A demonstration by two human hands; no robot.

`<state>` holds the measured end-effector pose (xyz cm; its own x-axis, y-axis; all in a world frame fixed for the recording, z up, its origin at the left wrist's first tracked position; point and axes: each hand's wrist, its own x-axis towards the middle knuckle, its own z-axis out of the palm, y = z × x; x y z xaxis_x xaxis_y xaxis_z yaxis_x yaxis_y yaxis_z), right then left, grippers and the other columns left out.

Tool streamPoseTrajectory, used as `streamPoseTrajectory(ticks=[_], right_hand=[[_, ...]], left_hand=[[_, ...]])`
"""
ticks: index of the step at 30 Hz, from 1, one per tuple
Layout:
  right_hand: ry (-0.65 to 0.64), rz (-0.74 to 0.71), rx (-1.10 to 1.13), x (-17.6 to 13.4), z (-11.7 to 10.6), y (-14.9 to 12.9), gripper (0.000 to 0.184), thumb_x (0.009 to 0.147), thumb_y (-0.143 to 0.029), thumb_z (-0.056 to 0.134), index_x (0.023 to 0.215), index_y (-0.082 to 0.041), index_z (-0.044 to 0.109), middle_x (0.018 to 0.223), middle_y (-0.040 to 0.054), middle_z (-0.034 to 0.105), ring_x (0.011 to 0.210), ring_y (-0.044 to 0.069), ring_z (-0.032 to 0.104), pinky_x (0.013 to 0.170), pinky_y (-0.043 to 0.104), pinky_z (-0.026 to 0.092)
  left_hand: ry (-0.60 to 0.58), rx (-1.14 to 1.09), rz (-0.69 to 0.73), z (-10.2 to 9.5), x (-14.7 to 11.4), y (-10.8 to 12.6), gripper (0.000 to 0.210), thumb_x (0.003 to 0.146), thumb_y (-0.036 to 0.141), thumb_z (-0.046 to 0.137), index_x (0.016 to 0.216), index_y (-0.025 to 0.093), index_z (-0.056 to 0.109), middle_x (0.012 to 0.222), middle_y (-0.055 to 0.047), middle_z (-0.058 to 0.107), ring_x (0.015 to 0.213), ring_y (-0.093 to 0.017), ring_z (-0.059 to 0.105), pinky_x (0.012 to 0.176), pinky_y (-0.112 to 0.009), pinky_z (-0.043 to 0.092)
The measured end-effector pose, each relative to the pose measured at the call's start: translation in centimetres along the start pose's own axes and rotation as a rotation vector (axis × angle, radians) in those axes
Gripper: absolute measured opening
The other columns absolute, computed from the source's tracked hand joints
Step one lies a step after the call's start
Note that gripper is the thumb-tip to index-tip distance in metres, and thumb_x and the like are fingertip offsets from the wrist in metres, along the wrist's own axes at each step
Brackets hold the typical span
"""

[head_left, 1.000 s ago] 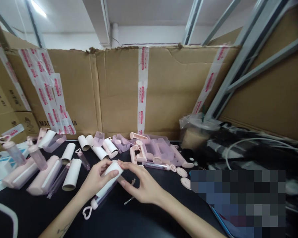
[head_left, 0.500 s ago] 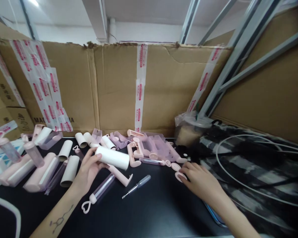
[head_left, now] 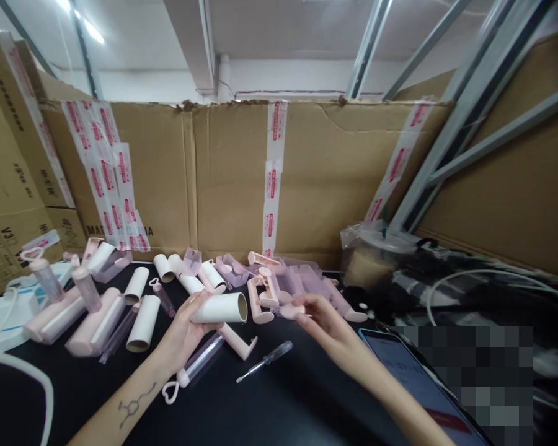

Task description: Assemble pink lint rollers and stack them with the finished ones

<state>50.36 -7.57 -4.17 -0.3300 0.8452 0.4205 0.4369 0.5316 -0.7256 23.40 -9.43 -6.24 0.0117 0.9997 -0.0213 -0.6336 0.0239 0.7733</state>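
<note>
My left hand (head_left: 186,331) is wrapped round a white cardboard tube (head_left: 222,308), held above the black table with its open end facing right. To the right, my right hand (head_left: 328,325) pinches a pale pink round cap (head_left: 292,311) between thumb and fingers, a short way from the tube's open end. Below my left hand lies a clear tube with a heart-shaped loop (head_left: 202,359). A pink piece with a hooked end (head_left: 239,342) rests beside it. Between my hands, a screwdriver (head_left: 266,360) lies on the table.
More white tubes (head_left: 143,323) and pink housings (head_left: 95,325) lie at left. Pink and lilac plastic parts (head_left: 302,282) are heaped at the back before the cardboard wall (head_left: 227,179). A lidded drink cup (head_left: 369,263) and a phone (head_left: 413,384) are at right, near cables.
My right hand has come left from the table's right side, now with a pink cap in it. The tube in my left hand has swung so its open end shows. The camera view has shifted, revealing the phone.
</note>
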Motion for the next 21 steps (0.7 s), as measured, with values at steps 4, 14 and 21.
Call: streamPoseTrajectory(ticks=[4, 14, 21], right_hand=[[-0.013, -0.055, 0.298, 2.8, 4.0, -1.9, 0.022, 0.082, -0.039, 0.058, 0.096, -0.022, 0.051, 0.103, 0.0068, 0.061, 0.098, 0.021, 0.061, 0.086, 0.036, 0.049], [-0.054, -0.146, 0.169, 1.0, 7.1, -0.6, 0.044, 0.086, -0.029, 0.055, 0.129, -0.027, 0.045, 0.129, 0.0075, 0.053, 0.113, 0.023, 0.054, 0.095, 0.041, 0.045], [-0.037, -0.158, 0.097, 0.8, 6.7, -0.5, 0.042, 0.084, -0.028, 0.058, 0.126, -0.027, 0.053, 0.123, 0.0051, 0.059, 0.11, 0.021, 0.056, 0.094, 0.036, 0.046]], left_hand=[[-0.001, -0.03, -0.036, -0.1, 0.1, -0.5, 0.02, 0.079, 0.024, 0.063, 0.094, 0.011, 0.064, 0.095, -0.008, 0.062, 0.082, -0.018, 0.058, 0.065, -0.029, 0.055], [0.035, 0.002, -0.016, 0.2, 0.4, -0.4, 0.017, 0.08, 0.025, 0.061, 0.092, 0.013, 0.062, 0.099, -0.009, 0.06, 0.085, -0.018, 0.057, 0.064, -0.028, 0.054], [0.027, 0.118, 0.005, -0.2, 0.2, -0.9, 0.017, 0.075, 0.027, 0.066, 0.084, 0.014, 0.06, 0.089, -0.004, 0.056, 0.08, -0.018, 0.057, 0.061, -0.03, 0.054]])
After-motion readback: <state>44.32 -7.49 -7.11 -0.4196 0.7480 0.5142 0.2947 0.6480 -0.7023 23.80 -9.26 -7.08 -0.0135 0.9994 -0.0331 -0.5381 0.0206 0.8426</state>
